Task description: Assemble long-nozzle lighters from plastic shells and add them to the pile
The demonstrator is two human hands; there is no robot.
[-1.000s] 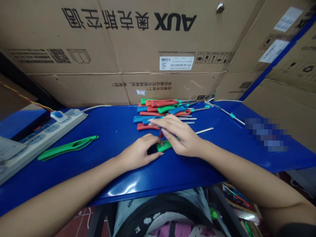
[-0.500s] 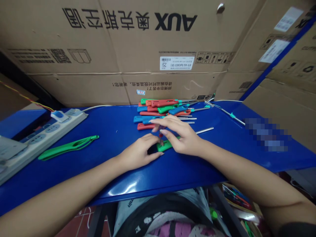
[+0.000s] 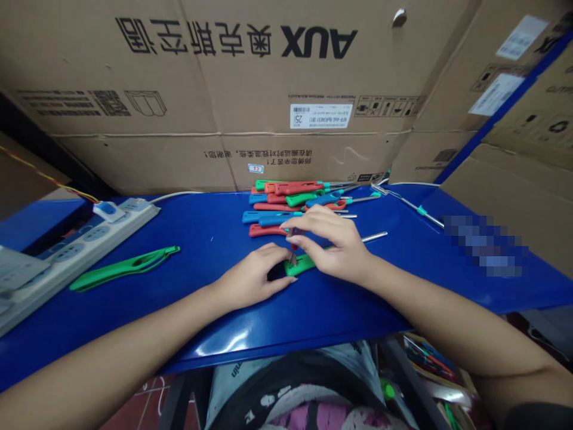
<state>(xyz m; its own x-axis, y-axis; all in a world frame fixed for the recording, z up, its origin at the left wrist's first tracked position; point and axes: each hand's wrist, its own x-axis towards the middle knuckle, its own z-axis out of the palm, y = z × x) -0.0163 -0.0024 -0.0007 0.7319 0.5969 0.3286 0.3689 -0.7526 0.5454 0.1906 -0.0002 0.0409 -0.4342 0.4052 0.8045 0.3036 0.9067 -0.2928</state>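
A green stick lighter with a metal barrel lies on the blue table in front of me. My left hand is closed on its handle end, thumb and fingers pinching either side. Above that end, my right hand grips a small screwdriver with a reddish handle. The screwdriver stands nearly upright, its thin shaft reaching down to the handle; the tip's exact contact is too small to make out. My right hand hides the middle of the lighter. A green handle shell lies apart on the left.
Behind my hands is a pile of red, blue, green and orange stick lighters. A white power strip runs along the left. Cardboard walls the back. A thin metal rod lies at the right.
My right hand has shifted slightly to the right and its fingers have moved around the screwdriver, which leans a little more. My left hand and the lighter have stayed put.
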